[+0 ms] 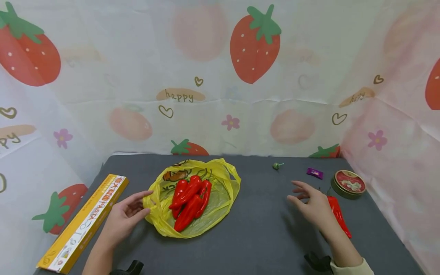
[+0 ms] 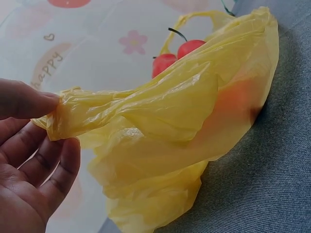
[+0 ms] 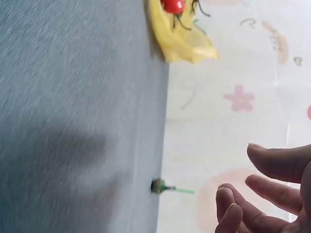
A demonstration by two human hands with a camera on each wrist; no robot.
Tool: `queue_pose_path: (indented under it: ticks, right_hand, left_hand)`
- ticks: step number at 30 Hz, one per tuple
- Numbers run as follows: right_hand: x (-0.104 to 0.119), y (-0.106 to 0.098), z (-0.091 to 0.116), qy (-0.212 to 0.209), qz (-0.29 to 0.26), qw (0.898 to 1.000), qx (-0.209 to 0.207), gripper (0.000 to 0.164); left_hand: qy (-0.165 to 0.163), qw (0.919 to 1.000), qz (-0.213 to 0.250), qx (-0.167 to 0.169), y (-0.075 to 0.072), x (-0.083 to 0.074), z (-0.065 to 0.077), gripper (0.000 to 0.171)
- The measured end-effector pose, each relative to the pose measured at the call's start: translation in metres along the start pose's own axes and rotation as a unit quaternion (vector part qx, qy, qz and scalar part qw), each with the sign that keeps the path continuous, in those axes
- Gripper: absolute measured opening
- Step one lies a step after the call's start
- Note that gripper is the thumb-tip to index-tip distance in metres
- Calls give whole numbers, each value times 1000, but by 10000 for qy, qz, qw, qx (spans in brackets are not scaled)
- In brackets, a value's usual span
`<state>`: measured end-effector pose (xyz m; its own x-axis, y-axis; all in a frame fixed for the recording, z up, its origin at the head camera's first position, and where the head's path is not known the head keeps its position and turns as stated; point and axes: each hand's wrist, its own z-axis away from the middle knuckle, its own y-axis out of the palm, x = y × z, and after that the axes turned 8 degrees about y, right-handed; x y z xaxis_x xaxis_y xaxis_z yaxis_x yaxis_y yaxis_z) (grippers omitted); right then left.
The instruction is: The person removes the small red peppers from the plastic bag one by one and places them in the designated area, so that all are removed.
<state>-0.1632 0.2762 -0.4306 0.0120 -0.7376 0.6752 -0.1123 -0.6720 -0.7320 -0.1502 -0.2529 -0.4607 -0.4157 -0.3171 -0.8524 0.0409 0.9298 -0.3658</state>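
My left hand (image 1: 124,217) pinches the left rim of a yellow plastic bag (image 1: 220,214) between thumb and fingers; the left wrist view shows the thin film (image 2: 160,107) drawn taut from the fingertips. Several glossy red peppers (image 1: 187,210) with dark stems lie in the open bag. My right hand (image 1: 311,204) hovers over the right side of the table with relaxed fingers and nothing in them, its shadow falling on the cloth. Just beside it lies another red pepper (image 1: 338,217), partly hidden by the hand and wrist.
A long yellow-and-white pasta box (image 1: 84,223) lies along the left edge. Toward the back right are a small green wrapped lollipop (image 1: 276,166), a purple-wrapped sweet (image 1: 314,173) and a round red-topped tin (image 1: 349,184). Printed cloth walls (image 1: 220,76) enclose the grey table (image 1: 261,244).
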Motion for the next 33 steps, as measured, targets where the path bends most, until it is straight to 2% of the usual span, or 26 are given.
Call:
queue_pose_path:
  ticks: [8,15,20,33]
  right_hand:
    - [27,17,-7,-227,-205,9994,156,49]
    - [47,44,-9,-252,-277,9979,527,47]
    - [57,59,-11,-212,-351,9969,679,46]
    - [74,81,-14,-167,-767,9923,962,47]
  left_hand:
    - [-24,10000,8,28,-1,-1,2,42]
    - [5,10000,4,53,-2,0,4,42]
    - [58,10000,38,44,-2,0,3,42]
    - [-6,9999,-27,111,-1,-2,2,42]
